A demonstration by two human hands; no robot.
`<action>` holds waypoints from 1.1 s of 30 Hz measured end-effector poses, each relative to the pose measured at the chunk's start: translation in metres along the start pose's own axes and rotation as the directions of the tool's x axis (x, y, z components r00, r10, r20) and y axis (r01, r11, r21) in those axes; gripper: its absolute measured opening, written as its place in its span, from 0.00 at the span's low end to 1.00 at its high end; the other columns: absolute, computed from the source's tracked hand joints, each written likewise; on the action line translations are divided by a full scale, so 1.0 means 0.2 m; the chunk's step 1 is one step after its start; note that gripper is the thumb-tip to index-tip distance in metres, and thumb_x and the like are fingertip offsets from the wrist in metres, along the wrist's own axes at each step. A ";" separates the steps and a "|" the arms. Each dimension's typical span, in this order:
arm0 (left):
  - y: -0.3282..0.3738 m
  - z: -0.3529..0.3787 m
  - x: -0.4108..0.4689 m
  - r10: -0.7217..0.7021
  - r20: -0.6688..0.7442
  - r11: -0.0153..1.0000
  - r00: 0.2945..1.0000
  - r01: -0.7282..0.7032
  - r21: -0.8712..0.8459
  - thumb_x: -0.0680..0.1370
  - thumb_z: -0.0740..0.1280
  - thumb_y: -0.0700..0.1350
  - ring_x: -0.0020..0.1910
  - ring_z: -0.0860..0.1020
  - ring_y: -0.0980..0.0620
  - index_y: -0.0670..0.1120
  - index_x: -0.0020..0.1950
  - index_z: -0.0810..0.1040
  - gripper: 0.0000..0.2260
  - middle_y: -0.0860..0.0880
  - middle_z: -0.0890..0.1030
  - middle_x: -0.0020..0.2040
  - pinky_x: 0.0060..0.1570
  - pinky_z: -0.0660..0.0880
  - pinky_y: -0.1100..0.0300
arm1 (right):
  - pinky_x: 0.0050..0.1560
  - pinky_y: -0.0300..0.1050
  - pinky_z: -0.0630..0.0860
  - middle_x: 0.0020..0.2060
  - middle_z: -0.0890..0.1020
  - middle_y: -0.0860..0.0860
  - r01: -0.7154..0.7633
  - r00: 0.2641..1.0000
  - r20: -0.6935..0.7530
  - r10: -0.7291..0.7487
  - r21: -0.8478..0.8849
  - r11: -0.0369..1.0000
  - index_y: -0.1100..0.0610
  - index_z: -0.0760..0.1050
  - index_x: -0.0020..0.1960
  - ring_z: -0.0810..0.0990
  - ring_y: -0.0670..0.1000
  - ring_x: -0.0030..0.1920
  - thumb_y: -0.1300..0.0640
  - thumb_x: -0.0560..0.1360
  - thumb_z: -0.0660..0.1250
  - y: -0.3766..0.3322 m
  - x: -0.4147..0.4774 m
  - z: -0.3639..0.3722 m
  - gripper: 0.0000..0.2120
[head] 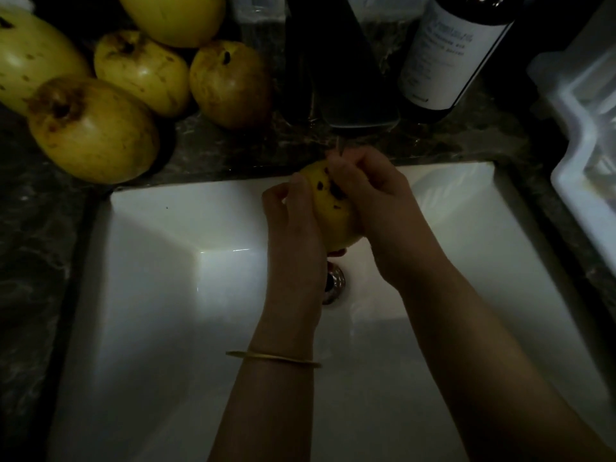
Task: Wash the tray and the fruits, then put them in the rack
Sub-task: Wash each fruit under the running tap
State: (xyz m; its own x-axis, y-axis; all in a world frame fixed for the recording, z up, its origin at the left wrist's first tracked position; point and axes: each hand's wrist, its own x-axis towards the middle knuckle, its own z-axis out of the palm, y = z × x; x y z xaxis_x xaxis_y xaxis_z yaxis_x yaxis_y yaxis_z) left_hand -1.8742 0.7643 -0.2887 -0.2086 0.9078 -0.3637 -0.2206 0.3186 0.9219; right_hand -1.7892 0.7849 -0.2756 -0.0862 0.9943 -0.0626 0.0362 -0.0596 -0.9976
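A yellow fruit with dark spots (328, 208) is held over the white sink (166, 295), under a thin stream of water from the dark tap (346, 78). My left hand (293, 228) grips its left side, a gold bangle on that wrist. My right hand (376, 208) wraps around its right side, fingers curled over the top. Several more yellow fruits (93, 128) lie on the dark marble counter at the back left. A white rack (586, 155) stands on the counter at the right edge.
A dark bottle with a white label (456, 51) stands behind the sink, right of the tap. The metal drain (335, 283) shows just below the held fruit. The dark counter (30, 261) borders the sink on the left and right.
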 end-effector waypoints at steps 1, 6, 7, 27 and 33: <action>0.00 0.00 0.00 0.007 -0.008 1.000 1.000 -0.007 -0.003 0.81 0.48 0.57 0.53 0.78 0.41 0.53 0.64 0.63 0.14 0.43 0.74 0.62 0.24 0.72 0.70 | 0.45 0.42 0.77 0.43 0.78 0.46 -0.023 0.999 0.043 0.022 0.039 0.999 0.47 0.73 0.45 0.79 0.46 0.46 0.53 0.77 0.63 0.00 0.00 -0.01 0.03; 0.00 -0.02 0.02 0.040 -0.038 0.999 0.998 -0.041 -0.019 0.81 0.48 0.57 0.50 0.79 0.42 0.53 0.62 0.64 0.15 0.42 0.76 0.61 0.23 0.71 0.70 | 0.54 0.51 0.78 0.53 0.78 0.51 -0.037 0.996 0.080 0.034 0.040 0.999 0.47 0.73 0.55 0.78 0.55 0.54 0.53 0.71 0.63 0.01 0.00 -0.01 0.13; 0.01 -0.02 0.01 0.042 -0.031 0.999 0.999 -0.042 -0.019 0.81 0.48 0.57 0.49 0.79 0.44 0.54 0.62 0.64 0.14 0.43 0.75 0.61 0.23 0.71 0.71 | 0.53 0.49 0.78 0.51 0.77 0.50 -0.010 0.998 0.062 0.009 0.011 1.000 0.47 0.73 0.55 0.78 0.53 0.53 0.54 0.74 0.63 0.01 0.00 0.01 0.10; 0.00 0.03 -0.03 0.069 0.141 0.996 0.988 -0.077 0.052 0.68 0.62 0.68 0.53 0.78 0.48 0.57 0.64 0.59 0.30 0.51 0.73 0.61 0.34 0.78 0.65 | 0.46 0.40 0.80 0.39 0.81 0.44 -0.002 0.987 -0.162 0.020 0.113 0.994 0.48 0.76 0.45 0.81 0.42 0.43 0.51 0.83 0.51 -0.02 -0.01 -0.02 0.16; -0.05 -0.01 0.01 -0.029 0.129 0.997 0.991 0.039 -0.073 0.68 0.64 0.64 0.38 0.83 0.56 0.53 0.68 0.64 0.31 0.50 0.78 0.56 0.35 0.80 0.60 | 0.55 0.44 0.77 0.48 0.82 0.51 0.244 0.947 -0.168 -0.274 -0.177 0.953 0.57 0.80 0.50 0.80 0.48 0.51 0.59 0.79 0.60 -0.01 -0.01 0.03 0.10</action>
State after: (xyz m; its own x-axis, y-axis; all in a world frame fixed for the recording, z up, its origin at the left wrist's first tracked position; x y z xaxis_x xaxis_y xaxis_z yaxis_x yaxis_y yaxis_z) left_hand -1.8732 0.7617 -0.2985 -0.0776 0.9258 -0.3700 -0.2974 0.3327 0.8949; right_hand -1.7947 0.7819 -0.2732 0.0758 0.9727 0.2193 0.1899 0.2018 -0.9608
